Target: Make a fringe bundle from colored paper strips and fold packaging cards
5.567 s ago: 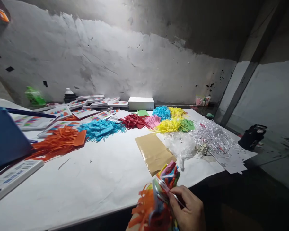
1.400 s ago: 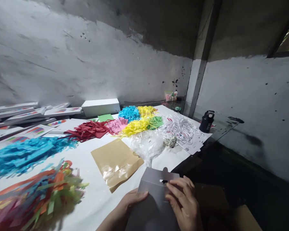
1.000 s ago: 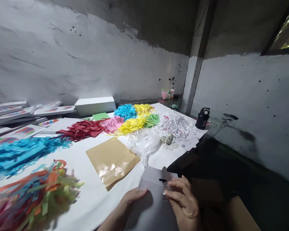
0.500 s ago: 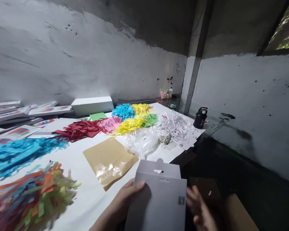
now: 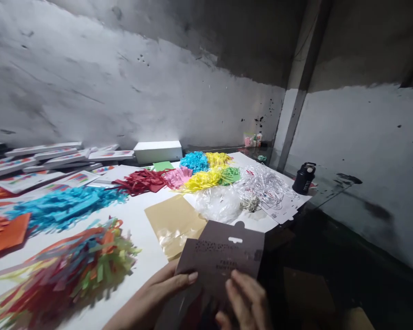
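Note:
My left hand (image 5: 165,288) grips the left edge of a flat card package (image 5: 223,259) with a hang hole at its top, held over the table's front edge. The side facing me looks dark and carries printed text. My right hand (image 5: 242,305) is at the package's lower edge, its fingers blurred against the card. A mixed bundle of coloured paper strips (image 5: 72,270) lies on the white table (image 5: 137,224) just left of my hands.
A tan envelope (image 5: 174,224) and clear plastic bags (image 5: 220,204) lie beyond the package. Piles of blue (image 5: 65,208), red (image 5: 141,181), pink, yellow (image 5: 203,178) and green strips, clear strips (image 5: 265,185), flat printed boxes (image 5: 44,158), a white box (image 5: 157,151) and a black bottle (image 5: 303,178) stand further back.
The multicoloured bundle left my hands and now lies on the table. I picked up the card package, turned it over from its grey side to the dark printed one, and my right hand returned to it.

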`<state>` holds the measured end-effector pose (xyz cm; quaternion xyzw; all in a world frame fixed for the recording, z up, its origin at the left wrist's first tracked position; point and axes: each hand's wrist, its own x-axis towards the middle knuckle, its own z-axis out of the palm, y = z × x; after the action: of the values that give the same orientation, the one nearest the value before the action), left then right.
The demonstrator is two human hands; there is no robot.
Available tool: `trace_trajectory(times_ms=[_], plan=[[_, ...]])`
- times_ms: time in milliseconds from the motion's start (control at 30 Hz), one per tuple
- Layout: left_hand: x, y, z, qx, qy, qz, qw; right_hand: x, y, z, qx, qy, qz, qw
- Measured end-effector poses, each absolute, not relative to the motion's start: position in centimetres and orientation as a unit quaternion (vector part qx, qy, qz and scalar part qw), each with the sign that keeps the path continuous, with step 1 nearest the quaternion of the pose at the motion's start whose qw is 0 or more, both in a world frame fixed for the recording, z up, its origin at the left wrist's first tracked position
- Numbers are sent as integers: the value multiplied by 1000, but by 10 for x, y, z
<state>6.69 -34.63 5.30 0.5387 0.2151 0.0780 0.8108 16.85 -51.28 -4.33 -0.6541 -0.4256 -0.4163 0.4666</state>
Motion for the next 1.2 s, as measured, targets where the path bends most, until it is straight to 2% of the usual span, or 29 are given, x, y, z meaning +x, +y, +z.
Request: trace_trajectory(times_ms=[67, 233, 433, 733, 933, 1033, 1100, 1200], plan=[[57, -336, 55, 536, 209, 34, 817, 181, -512, -28, -663, -409, -456, 430], [58, -325, 29, 505, 162, -43, 847, 196, -514, 0, -678, -484, -386, 396], [60, -319, -3, 489, 119, -50, 863, 202, -509, 0, -669, -520, -254, 466], [62, -319, -5, 491, 99, -66, 863, 210, -512, 3, -637, -573, -204, 473], [61, -324, 6, 492, 117, -63, 860, 209, -510, 10, -593, -588, -264, 483], [62, -330, 7, 471, 161, -40, 867, 200, -505, 7, -627, -566, -249, 474], [63, -333, 9, 458, 194, -25, 867, 195, -504, -3, -656, -522, -223, 497], [63, -333, 15, 457, 224, -6, 861, 205, -524, -31, -631, -429, -232, 604]])
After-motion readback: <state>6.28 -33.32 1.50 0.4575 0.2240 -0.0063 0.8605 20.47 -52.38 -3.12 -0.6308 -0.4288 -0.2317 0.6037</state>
